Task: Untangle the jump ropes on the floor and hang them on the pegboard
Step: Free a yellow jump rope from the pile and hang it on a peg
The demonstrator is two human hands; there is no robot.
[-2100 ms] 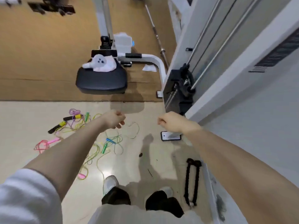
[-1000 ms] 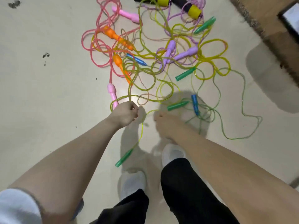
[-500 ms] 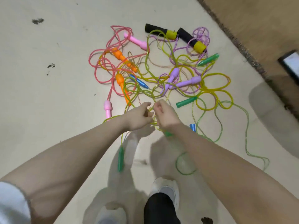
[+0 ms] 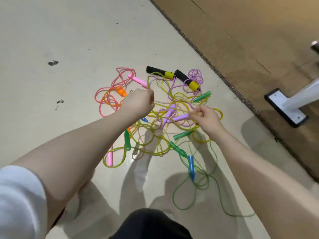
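lying in one tangled heap on the pale floor [image 4: 51, 31], the jump ropes [image 4: 155, 121] are spreading out from the middle of the scene, with no box or basket showing around them. the left hand [image 4: 139, 102] is hovering over the left side of the heap with its fingers curled into a fist, and a thin yellow cord [image 4: 164, 106] is running out from its right edge; the fingers are hiding the grip itself, so it is hard to tell how the cord is being held. the right hand [image 4: 205, 118] is sitting over the right side of the heap, its thumb and fingers curling together around the same stretch of yellow cord, just beside the end of a purple handle [image 4: 179, 117]. the cord is stretching between the two hands, above the pile. a pink rope [image 4: 107, 100] is looping to the far left, and two black and yellow handles [image 4: 172, 75] are lying at the far edge. green handles [image 4: 183, 134] and a blue handle [image 4: 191, 167] are lying nearer, with a thin green rope [image 4: 183, 204] trailing toward the near right. a brown mat [image 4: 250, 49] is covering the far right, with a white machine foot [image 4: 286, 107] resting on it.
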